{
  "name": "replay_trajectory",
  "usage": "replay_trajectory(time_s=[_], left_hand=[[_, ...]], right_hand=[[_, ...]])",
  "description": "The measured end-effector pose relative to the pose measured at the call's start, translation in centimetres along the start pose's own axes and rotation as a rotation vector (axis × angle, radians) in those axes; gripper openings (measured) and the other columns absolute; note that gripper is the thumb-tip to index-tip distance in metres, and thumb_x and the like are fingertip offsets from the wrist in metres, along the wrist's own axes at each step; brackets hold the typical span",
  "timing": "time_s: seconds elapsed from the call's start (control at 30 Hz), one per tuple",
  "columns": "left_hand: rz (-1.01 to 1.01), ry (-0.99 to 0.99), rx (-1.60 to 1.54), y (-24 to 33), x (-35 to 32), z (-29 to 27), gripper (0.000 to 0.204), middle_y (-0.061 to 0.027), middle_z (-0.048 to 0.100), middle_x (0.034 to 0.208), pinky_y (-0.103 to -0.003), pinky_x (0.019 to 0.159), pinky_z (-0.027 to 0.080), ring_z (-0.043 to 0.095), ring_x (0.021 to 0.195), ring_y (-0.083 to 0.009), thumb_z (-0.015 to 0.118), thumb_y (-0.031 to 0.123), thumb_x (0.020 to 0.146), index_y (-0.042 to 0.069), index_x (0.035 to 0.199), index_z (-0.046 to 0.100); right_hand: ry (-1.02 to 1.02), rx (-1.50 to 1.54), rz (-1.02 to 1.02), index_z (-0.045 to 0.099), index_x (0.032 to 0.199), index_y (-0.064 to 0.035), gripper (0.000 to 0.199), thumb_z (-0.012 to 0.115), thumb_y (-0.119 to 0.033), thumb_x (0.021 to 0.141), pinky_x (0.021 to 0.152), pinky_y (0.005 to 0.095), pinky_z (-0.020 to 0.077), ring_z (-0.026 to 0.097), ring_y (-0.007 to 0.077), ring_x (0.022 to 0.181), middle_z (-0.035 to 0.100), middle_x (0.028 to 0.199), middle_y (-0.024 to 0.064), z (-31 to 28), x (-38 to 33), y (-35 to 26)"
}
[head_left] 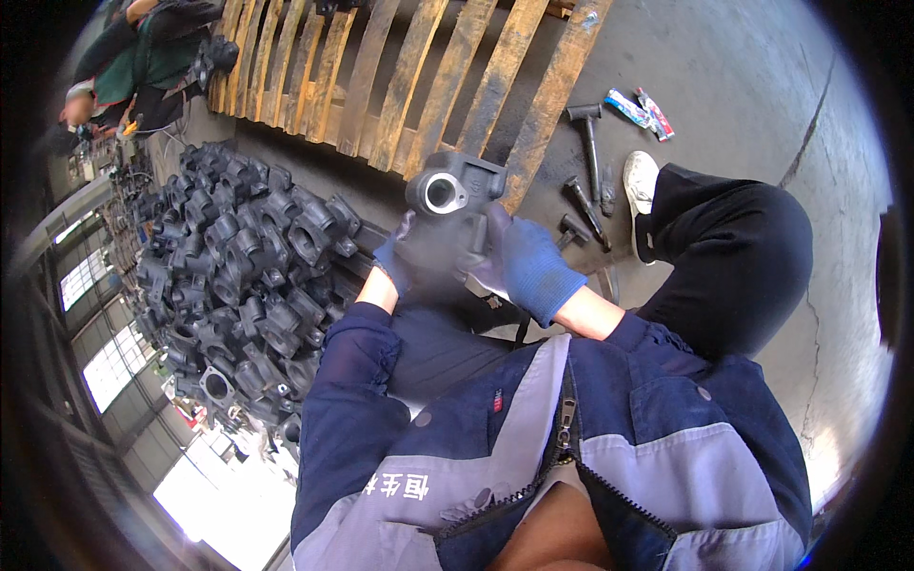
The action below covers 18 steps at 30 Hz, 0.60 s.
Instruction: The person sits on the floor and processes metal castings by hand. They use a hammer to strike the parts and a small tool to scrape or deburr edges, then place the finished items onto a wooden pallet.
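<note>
A dark cast-metal housing [484, 181] is held up in front of me between both hands, with the bright machined ring of its round opening showing. My left hand [393, 261], in a blue glove, grips its left side, and most of those fingers are hidden behind the metal. On the other side my right hand [531, 265], also gloved in blue, is closed round the lower right part of the casting. A blurred dark area of the housing sits between the two hands.
To the left rises a heap of similar dark castings [248, 276]. A slatted wooden pallet [381, 95] lies ahead. By my shoe [642, 186] are a long-handled hammer [592, 143], a dark bar-like tool [586, 211] and colourful packets [640, 112]. Another person [133, 67] is at the far left.
</note>
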<state>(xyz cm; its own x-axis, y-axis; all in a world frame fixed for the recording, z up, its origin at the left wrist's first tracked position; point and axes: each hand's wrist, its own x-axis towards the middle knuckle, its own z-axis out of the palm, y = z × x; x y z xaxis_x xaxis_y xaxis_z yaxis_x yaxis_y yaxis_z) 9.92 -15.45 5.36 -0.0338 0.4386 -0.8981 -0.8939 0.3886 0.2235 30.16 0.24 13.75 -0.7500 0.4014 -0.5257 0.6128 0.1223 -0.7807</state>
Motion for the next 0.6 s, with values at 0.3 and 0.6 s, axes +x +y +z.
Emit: replay_trajectory(time_s=[0.3,0.6], left_hand=[[-0.044,-0.008,-0.059,0.1,1.7,0.4,0.055,-0.0142,0.062,0.120,-0.043,0.094,0.051,0.062,0.104,-0.0286,0.046,0.048,0.096,0.004,0.129,0.053],[-0.157,-0.267,-0.192,1.0,3.1,-2.2,0.053,-0.0156,0.062,0.120,-0.042,0.091,0.053,0.064,0.102,-0.0294,0.042,0.046,0.097,0.004,0.128,0.053]], right_hand=[[0.094,0.410,-0.014,0.053,0.114,0.0016,0.055,0.072,-0.036,0.078,0.077,0.0452,0.0528,0.065,0.0417,0.090,0.065,0.092,0.0277,0.6,1.9,3.4],[0.177,0.464,-0.031,0.054,0.109,0.0020,0.051,0.071,-0.036,0.079,0.070,0.0384,0.0507,0.065,0.0267,0.076,0.066,0.084,0.0221,1.1,2.6,5.3]])
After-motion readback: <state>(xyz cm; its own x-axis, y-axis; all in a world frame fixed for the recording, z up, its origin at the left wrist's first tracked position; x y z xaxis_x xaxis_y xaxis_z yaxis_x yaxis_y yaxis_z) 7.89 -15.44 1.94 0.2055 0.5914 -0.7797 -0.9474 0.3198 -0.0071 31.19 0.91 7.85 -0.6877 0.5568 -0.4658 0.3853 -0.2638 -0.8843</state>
